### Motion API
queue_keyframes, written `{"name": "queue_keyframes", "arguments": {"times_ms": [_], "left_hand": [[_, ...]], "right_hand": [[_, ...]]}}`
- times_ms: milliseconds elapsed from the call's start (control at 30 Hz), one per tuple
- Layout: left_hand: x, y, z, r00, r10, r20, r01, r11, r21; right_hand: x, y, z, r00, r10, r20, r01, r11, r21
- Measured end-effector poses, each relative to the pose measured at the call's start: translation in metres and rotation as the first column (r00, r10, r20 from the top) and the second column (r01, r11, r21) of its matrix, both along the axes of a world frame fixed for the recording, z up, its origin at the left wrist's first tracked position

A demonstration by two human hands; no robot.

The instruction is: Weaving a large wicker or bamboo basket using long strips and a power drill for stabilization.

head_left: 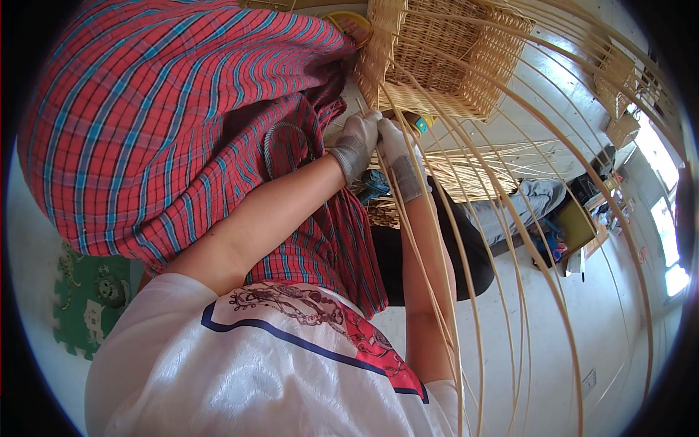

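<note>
A pale woven wicker basket (437,65) is at the top middle, tilted so its inside shows. Long bendy canes (649,320) fan out from it, arching over the right side and down past my arms. My left hand (355,142), in a grey-white work glove, is closed at the basket's near lower corner, fingers pinched around a thin cane. Touching it, my right hand (399,149), gloved too, is closed around canes at the same corner. The exact grip of the fingertips is small and partly hidden by the canes. Red plaid cloth (160,116) covers my lap and the left side.
Beyond my right hand lies a spread of loose canes (473,171). A yellow round tub (351,28) stands by the basket. Smaller wicker baskets (617,80) sit at far right, near a yellow-green box (574,234). A green foam mat (91,306) is on the left floor.
</note>
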State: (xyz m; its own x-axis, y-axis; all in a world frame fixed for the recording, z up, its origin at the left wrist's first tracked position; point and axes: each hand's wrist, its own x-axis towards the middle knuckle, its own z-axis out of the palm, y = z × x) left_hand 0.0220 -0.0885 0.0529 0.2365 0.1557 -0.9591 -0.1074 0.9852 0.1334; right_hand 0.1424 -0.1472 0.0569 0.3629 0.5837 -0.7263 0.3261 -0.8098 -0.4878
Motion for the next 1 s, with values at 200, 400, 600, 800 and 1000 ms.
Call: {"name": "queue_keyframes", "arguments": {"times_ms": [200, 400, 600, 800, 1000], "left_hand": [[-0.002, 0.029, 0.012, 0.994, -0.077, 0.077, 0.081, 0.995, -0.054], [-0.009, 0.109, 0.036, 0.793, 0.431, 0.431, -0.543, 0.821, 0.178], [0.01, 0.037, 0.025, 0.975, 0.183, 0.129, -0.206, 0.96, 0.189], [0.021, 0.003, -0.004, 0.99, 0.142, -0.01, -0.138, 0.972, 0.188], [0.0, -0.019, -0.004, 0.973, -0.23, 0.03, 0.223, 0.963, 0.148]], "right_hand": [[-0.018, 0.056, 0.065, 0.964, -0.227, -0.14, 0.192, 0.955, -0.227], [0.026, 0.06, 0.081, 0.73, -0.558, -0.395, 0.615, 0.788, 0.024], [0.122, 0.067, 0.073, 0.828, -0.549, 0.113, 0.435, 0.757, 0.487], [0.099, 0.049, 0.076, 0.865, -0.489, 0.114, 0.398, 0.806, 0.438], [-0.013, -0.014, 0.087, 0.924, -0.372, 0.092, 0.329, 0.892, 0.31]]}}
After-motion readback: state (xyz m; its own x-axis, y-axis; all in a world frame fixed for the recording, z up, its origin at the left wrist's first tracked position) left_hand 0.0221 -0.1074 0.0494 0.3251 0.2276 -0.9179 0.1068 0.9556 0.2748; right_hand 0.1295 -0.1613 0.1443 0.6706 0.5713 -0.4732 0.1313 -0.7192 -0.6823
